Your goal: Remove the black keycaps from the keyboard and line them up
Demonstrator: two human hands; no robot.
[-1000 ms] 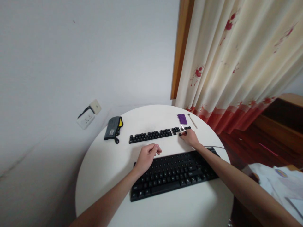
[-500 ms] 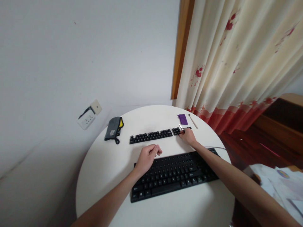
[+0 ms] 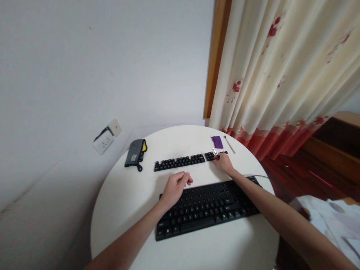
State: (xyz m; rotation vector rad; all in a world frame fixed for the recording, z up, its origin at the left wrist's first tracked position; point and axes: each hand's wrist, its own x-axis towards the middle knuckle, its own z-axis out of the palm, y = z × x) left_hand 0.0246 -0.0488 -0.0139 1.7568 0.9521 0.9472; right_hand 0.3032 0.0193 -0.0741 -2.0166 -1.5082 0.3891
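Note:
A black keyboard (image 3: 206, 210) lies on a round white table (image 3: 126, 198). My left hand (image 3: 176, 186) rests at its far left edge, fingers curled in a loose fist with nothing visible in it. Beyond the keyboard, rows of loose black keycaps (image 3: 180, 162) lie in a line. My right hand (image 3: 223, 162) reaches to the right end of that line, fingers pinched around a small metal tool (image 3: 215, 152) beside a small group of keycaps (image 3: 209, 155).
A grey and yellow pouch (image 3: 135, 153) lies at the table's far left. A purple cloth (image 3: 217, 141) and a thin stick (image 3: 229, 144) lie at the far right. A wall socket (image 3: 105, 137), a curtain (image 3: 281, 75) and dark wooden furniture (image 3: 323, 157) surround the table.
My right hand has moved slightly farther onto the small group of keycaps, covering the keycaps that lay in front of it. My left hand has stayed put.

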